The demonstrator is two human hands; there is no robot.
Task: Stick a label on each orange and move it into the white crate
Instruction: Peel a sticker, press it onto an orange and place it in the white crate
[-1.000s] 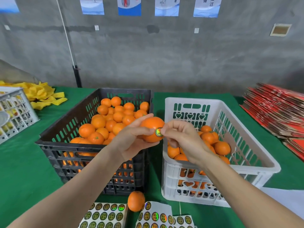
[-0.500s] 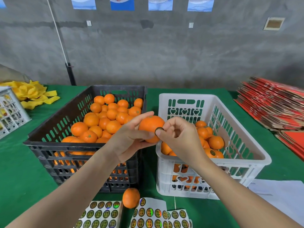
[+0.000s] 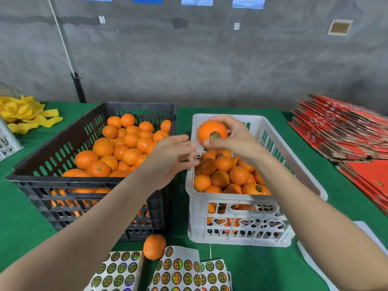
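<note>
My right hand (image 3: 235, 139) grips a labelled orange (image 3: 210, 130) above the white crate (image 3: 241, 223), the round shiny label facing me. Several oranges lie in that crate, some with labels showing. My left hand (image 3: 170, 156) hovers with relaxed fingers between the two crates, holding nothing. The black crate (image 3: 63, 192) on the left is piled with unlabelled oranges (image 3: 117, 150). Sheets of round labels (image 3: 180, 269) lie at the near table edge, with one loose orange (image 3: 154, 246) beside them.
Green cloth covers the table (image 3: 21, 217). A stack of red flat cardboard (image 3: 344, 135) fills the right side. Yellow foam nets (image 3: 23, 114) and a white basket (image 3: 6, 139) sit far left. White paper (image 3: 367, 234) lies near right.
The left hand has let go of the orange. The right hand now grips it and has carried it right, over the white crate. The label is stuck on.
</note>
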